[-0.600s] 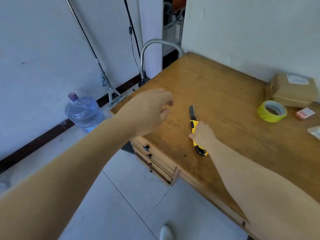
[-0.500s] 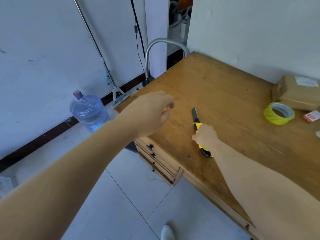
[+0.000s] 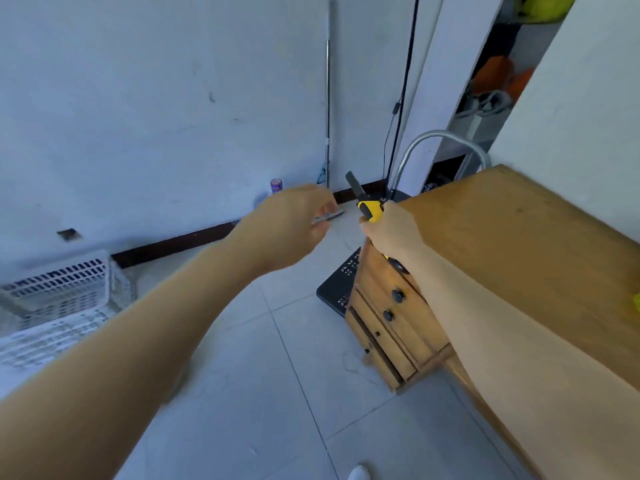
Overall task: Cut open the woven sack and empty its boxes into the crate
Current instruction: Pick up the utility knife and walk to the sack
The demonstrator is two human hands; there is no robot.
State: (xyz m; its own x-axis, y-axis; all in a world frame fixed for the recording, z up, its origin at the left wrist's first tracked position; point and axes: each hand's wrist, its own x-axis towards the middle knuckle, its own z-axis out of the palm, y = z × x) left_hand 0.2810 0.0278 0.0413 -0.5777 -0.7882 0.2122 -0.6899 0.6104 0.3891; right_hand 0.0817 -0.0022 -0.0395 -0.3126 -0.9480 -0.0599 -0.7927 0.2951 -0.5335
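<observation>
On the floor at far left stand the crate (image 3: 59, 282) and, against it, what looks like the sack (image 3: 48, 336) (blurred, seemingly uncut). The left hand (image 3: 287, 230) has loosely curled, empty fingers. The right hand (image 3: 389, 232) grips the knife (image 3: 370, 207) off the bench (image 3: 519, 254) edge. Cutting and emptying both remain.

desk (image 3: 519, 254): wood, satin | knife (image 3: 370, 208): plastic | crate (image 3: 59, 282): plastic | floor (image 3: 294, 393): smooth tile

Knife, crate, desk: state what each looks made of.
The knife: glossy yellow plastic body, likely; dark front part, blurred. The crate: white moulded plastic, judging by its slotted wall. The desk: varnished brown wood, grain and knobbed drawers showing.
</observation>
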